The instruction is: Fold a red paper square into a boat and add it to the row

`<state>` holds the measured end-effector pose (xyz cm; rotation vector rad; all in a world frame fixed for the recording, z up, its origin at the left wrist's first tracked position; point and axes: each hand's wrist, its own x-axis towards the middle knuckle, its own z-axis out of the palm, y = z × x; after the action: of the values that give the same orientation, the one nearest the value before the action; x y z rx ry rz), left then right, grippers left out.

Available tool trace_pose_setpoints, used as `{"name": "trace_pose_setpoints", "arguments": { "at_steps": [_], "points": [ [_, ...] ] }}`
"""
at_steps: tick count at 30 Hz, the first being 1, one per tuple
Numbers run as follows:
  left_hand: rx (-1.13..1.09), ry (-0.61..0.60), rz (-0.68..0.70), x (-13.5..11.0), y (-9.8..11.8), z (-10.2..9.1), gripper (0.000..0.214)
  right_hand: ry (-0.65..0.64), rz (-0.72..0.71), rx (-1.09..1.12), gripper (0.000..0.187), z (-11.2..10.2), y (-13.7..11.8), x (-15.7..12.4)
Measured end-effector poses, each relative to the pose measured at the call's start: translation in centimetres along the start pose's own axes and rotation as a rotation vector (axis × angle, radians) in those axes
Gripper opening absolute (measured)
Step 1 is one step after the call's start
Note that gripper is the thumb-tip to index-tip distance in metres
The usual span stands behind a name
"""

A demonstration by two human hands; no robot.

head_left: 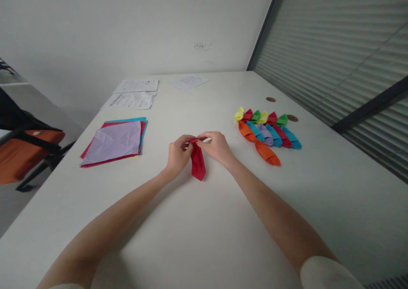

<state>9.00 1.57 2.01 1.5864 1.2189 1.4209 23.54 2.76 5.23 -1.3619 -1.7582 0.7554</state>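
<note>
A red folded cloth napkin (198, 163) hangs between my hands over the middle of the white table (178, 238), its lower end coming to a blunt point. My left hand (179, 154) pinches its top edge from the left. From the right, my right hand (216, 145) pinches the same top edge, with the fingertips of both hands nearly meeting. Part of the napkin's top is hidden by my fingers. Whether the lower tip touches the table I cannot tell.
Folded napkins in several colours (266, 138) lie in rows on the right. Flat square cloths (114, 142) are stacked on the left, a lilac one uppermost. Printed papers (135, 97) lie at the far left. An orange chair (28, 153) stands beyond the left edge; blinds (338, 46) line the right.
</note>
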Motion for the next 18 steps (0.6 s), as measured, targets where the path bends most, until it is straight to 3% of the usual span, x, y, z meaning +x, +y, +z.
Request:
{"name": "trace_pose_setpoints", "arguments": {
  "at_steps": [9,18],
  "points": [
    [-0.087,0.03,-0.044,0.42,-0.3,-0.11,0.022,-0.019,0.038,0.18,0.014,-0.05,0.74,0.58],
    [-0.154,0.048,-0.104,0.64,-0.07,-0.33,0.023,0.001,0.004,0.194,0.011,0.26,0.67,0.41]
  ]
}}
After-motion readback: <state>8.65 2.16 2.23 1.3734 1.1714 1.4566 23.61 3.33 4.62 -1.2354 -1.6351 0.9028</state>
